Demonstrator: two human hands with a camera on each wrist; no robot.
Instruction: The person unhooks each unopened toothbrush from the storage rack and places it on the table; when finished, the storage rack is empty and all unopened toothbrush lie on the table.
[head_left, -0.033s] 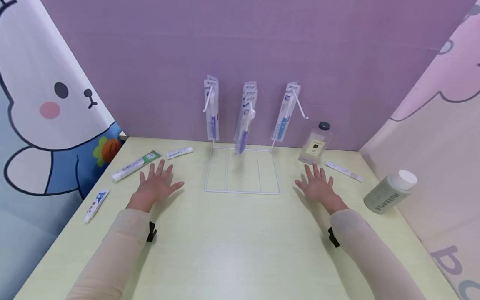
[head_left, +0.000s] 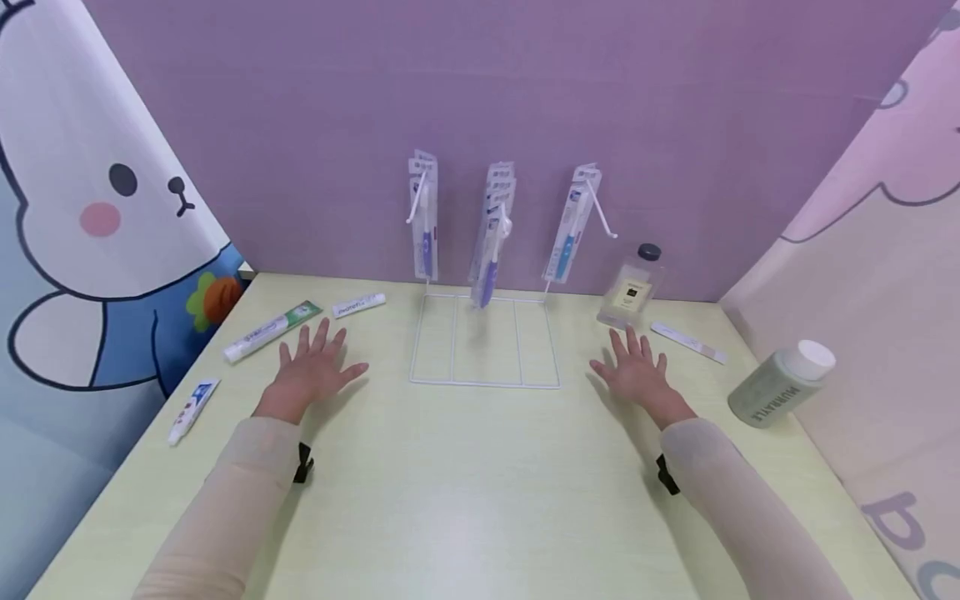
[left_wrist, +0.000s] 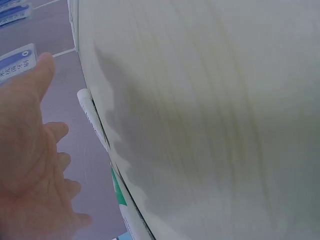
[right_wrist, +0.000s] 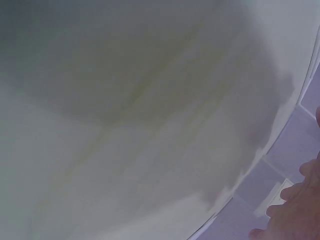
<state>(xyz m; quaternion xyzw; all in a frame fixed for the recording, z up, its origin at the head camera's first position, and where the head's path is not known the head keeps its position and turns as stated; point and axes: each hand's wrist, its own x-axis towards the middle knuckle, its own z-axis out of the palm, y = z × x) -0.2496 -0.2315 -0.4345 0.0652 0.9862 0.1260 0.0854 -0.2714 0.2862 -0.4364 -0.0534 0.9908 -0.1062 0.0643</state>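
My left hand [head_left: 306,379] is palm down just above the table with its fingers spread, holding nothing. Nearest to it are a green-and-white toothpaste tube [head_left: 272,332] and a small white tube [head_left: 358,305]. The right hand [head_left: 637,379] also has spread fingers and holds nothing. Beyond it stands a clear bottle with a black cap [head_left: 632,292], beside a slim white packet [head_left: 687,342]. Between the hands is a white wire rack [head_left: 486,385], with packaged toothbrushes [head_left: 491,242] hanging from its hooks. The left wrist view shows the left hand's thumb [left_wrist: 42,75] extended; fingers [right_wrist: 292,205] show partly in the right wrist view.
Another small toothpaste tube [head_left: 192,412] lies at the left table edge. A grey-green bottle with a white cap [head_left: 782,383] leans near the right edge. Behind the table [head_left: 457,483] is a purple backdrop [head_left: 480,92]; printed cloths hang at both sides.
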